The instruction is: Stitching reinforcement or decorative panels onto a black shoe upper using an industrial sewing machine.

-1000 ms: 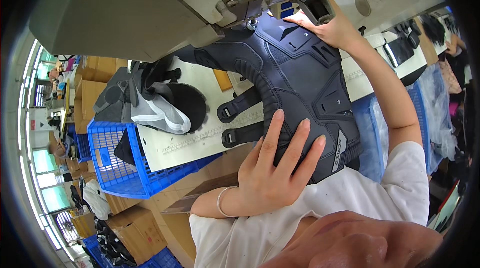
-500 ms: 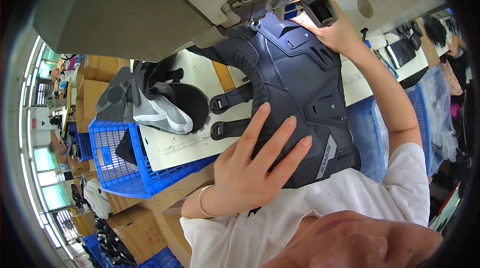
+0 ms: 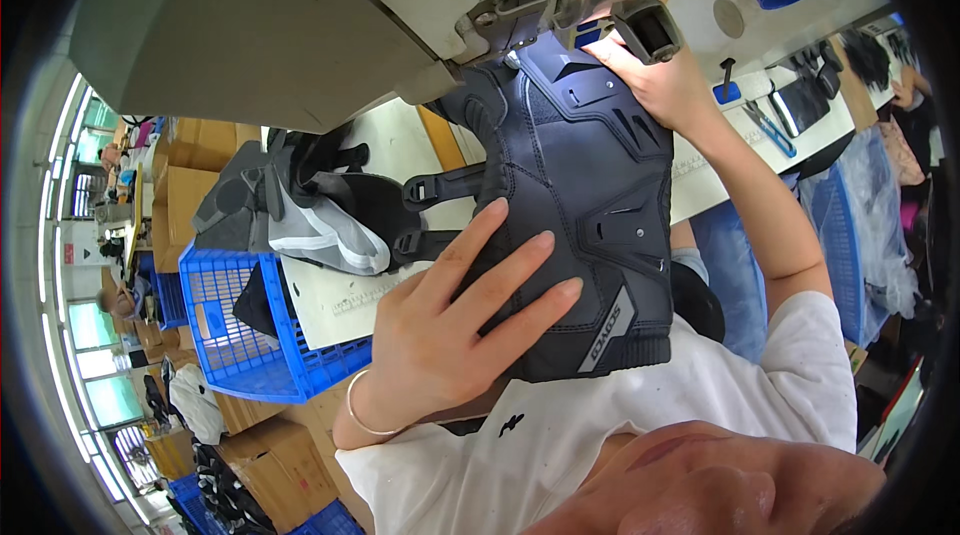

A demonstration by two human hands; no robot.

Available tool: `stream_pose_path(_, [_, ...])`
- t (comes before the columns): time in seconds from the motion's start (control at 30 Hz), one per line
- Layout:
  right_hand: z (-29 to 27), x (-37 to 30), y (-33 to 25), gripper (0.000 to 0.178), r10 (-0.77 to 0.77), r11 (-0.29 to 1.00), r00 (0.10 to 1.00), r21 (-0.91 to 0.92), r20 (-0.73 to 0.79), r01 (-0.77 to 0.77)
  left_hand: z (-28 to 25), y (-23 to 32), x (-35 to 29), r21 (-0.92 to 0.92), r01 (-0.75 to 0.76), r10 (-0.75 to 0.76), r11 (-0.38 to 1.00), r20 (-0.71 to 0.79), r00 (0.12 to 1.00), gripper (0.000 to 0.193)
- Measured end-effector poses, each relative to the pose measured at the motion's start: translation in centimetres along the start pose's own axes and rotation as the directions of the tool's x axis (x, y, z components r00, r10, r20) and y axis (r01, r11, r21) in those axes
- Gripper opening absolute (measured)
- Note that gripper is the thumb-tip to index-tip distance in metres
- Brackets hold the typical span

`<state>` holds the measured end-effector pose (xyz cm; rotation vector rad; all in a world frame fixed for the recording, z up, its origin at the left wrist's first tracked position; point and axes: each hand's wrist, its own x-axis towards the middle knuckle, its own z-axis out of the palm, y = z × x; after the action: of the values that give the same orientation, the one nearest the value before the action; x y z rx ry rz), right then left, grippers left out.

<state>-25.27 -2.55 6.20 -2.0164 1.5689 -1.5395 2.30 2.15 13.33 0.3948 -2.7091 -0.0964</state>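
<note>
A black padded protective vest (image 3: 570, 195) with raised hard plates and a grey label patch lies under the sewing machine's head (image 3: 500, 20), its lower end hanging toward my white shirt. Spread fingers of my left hand (image 3: 450, 320) rest flat on its lower left side; the thumb is hidden. My right hand (image 3: 665, 85) grips the vest's upper right edge, its fingertips partly hidden by a dark machine part (image 3: 650, 32). Two black buckle straps (image 3: 440, 188) stick out from the vest's left side. The needle area is mostly hidden behind the machine head.
Left on the white table (image 3: 335, 315) lies a grey, black and white padded piece (image 3: 325, 235). A blue crate (image 3: 245, 330) stands below it. Blue-handled snips (image 3: 770, 130) lie at the right. Cardboard boxes (image 3: 280, 465) and another person's hand (image 3: 908, 90) are farther off.
The vest's lower end has swung left and its straps have shifted left. My left hand has moved left and slightly down with it. My right hand has stayed near the upper edge.
</note>
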Motion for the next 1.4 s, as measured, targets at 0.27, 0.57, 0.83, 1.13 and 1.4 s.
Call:
stream_pose_path(0.27, [0.5,-1.2,-0.3,0.020,0.152,0.980,0.987,0.139,-0.055,-0.144,-2.0,-1.8,-0.1,0.048,0.014,-0.015,0.999,0.031,0.999,0.028])
stream_pose_path(0.57, [0.5,-2.1,0.3,0.022,0.161,0.868,0.981,0.458,0.108,-0.193,1.3,7.6,-3.2,0.227,0.199,-0.189,0.954,-0.065,0.980,0.027])
stream_pose_path(0.83, [0.5,-1.9,0.2,0.020,0.178,0.884,0.977,0.418,0.115,-0.210,6.7,7.3,-4.3,0.490,0.345,-0.245,0.801,-0.258,0.935,0.019])
stream_pose_path(1.13, [0.7,-1.9,-0.1,0.019,0.223,0.877,0.971,0.418,0.082,-0.237,6.5,7.1,-4.2,0.350,0.412,-0.328,0.841,-0.275,0.904,0.020])
stream_pose_path(1.4, [0.8,-1.4,0.2,0.019,0.196,0.899,0.980,0.394,0.027,-0.191,5.9,6.8,-3.6,0.333,0.414,-0.331,0.847,-0.277,0.902,0.021])
